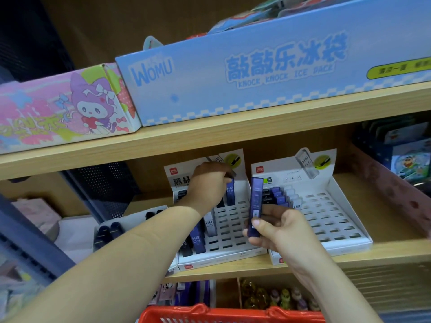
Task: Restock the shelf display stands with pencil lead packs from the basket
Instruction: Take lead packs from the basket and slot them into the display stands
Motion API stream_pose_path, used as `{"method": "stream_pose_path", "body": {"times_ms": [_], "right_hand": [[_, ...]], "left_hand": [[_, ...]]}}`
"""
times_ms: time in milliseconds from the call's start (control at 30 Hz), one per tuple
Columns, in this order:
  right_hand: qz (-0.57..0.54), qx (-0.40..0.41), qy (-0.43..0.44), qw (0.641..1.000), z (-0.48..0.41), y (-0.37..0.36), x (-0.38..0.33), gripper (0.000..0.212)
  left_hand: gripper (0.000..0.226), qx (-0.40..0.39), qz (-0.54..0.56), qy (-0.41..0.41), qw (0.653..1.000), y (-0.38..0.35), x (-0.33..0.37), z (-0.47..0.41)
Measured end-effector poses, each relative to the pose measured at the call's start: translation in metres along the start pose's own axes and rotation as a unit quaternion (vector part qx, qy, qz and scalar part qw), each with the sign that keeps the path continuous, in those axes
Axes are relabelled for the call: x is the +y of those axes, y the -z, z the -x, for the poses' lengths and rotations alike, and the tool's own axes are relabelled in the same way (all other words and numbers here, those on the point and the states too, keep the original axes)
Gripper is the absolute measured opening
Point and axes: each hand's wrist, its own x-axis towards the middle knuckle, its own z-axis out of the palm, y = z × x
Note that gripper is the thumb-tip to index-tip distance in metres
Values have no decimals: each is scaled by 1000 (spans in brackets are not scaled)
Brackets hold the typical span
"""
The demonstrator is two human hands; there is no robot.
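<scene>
Two white slotted display stands sit side by side on the middle shelf, the left stand (233,238) and the right stand (331,220). My left hand (207,183) reaches into the back of the left stand and pinches a blue pencil lead pack (230,192) standing upright over a slot. My right hand (277,227) hovers in front of the gap between the stands and grips another upright blue pack (255,206). Several packs fill the left columns of each stand. The red basket (233,314) shows only its rim at the bottom edge.
A wooden shelf board (256,120) above carries a pale blue ice pack box (256,73) and a pink cartoon box (58,108). A low tray with dark items (112,231) lies left of the stands. Small figurines (279,297) fill the shelf below.
</scene>
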Motion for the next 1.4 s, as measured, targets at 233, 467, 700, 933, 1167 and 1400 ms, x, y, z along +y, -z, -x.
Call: {"method": "stream_pose_path", "body": {"times_ms": [233,467,700,933,1167,1400], "right_hand": [[-10,-7,-1,1000,-3,-1,6,16],[-3,-22,-10,1000,-5,-4,5,29],[-158,-76,-85,981,-3,-1,3,34],[152,20,-15,988,-1,-6,7,16],[507,5,159,847,8,-27,28,31],[655,-15,148,741,9,-33,61,52]], "left_hand": [[25,-39,-122,-12,992,-8,1,1],[30,-123,414,170,886,42,30,28],[27,-155,531,136,822,72,26,56],[20,-21,403,216,889,75,17,47],[36,12,153,227,962,57,17,35],[20,-3,103,112,988,35,23,29]]}}
